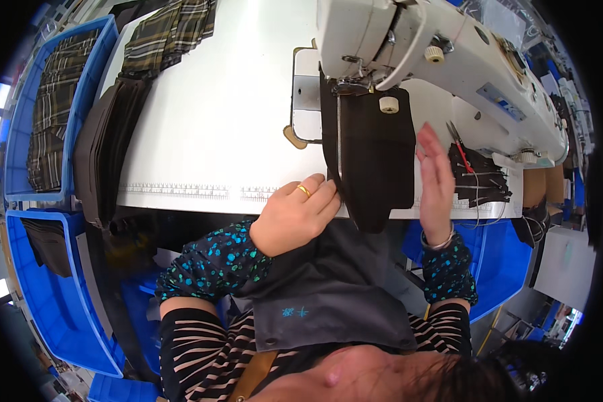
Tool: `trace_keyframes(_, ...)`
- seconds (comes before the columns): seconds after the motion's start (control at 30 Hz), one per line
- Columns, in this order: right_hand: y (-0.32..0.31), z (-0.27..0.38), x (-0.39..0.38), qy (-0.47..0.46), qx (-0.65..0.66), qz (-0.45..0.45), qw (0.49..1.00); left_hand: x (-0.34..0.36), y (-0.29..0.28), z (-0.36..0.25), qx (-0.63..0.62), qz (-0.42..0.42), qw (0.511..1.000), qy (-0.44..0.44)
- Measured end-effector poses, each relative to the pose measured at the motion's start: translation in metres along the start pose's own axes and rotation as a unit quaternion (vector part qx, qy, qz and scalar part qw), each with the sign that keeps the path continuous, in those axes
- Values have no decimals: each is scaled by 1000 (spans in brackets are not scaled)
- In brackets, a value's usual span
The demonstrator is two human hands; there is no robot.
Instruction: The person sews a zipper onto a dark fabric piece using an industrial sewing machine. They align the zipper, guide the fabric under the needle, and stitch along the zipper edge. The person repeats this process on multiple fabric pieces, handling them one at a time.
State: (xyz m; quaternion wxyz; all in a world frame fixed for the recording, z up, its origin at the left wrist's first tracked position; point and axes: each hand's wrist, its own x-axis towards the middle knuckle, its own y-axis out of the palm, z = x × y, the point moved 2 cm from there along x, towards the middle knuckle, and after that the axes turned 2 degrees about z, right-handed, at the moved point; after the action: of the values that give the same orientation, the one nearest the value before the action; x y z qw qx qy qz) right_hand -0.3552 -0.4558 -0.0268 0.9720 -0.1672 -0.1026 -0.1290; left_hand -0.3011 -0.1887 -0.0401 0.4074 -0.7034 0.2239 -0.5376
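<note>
A dark brown-black fabric piece (375, 154) lies under the head of a white sewing machine (362, 40), its lower end hanging over the table's front edge. A narrow pale line runs along its left side up to the needle area. My left hand (296, 213), with a gold ring, has its bent fingertips on the fabric's left edge; its thumb is hidden. Just right of the fabric, my right hand (437, 184) is held on edge with fingers stretched, holding nothing. The fingertips are slightly blurred.
Red-handled scissors (463, 151) lie on a bundle of small dark pieces (482, 182) to the right. At the left are stacked dark pieces (110, 137), plaid fabric (164, 37) and blue bins (87, 87). A ruler strip (181, 190) runs along the table's front.
</note>
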Motion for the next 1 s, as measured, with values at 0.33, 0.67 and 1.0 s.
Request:
trace_keyframes(0.33,-25,-7,-13,32,-133,195,971,10,3,-20,110,70,991,8)
trace_keyframes(0.67,2,0,-24,-188,-348,255,882,6,-2,-16,63,131,989,-6)
trace_keyframes(1.0,-17,15,-33,-288,-365,217,858,-3,-8,-8,17,100,995,6)
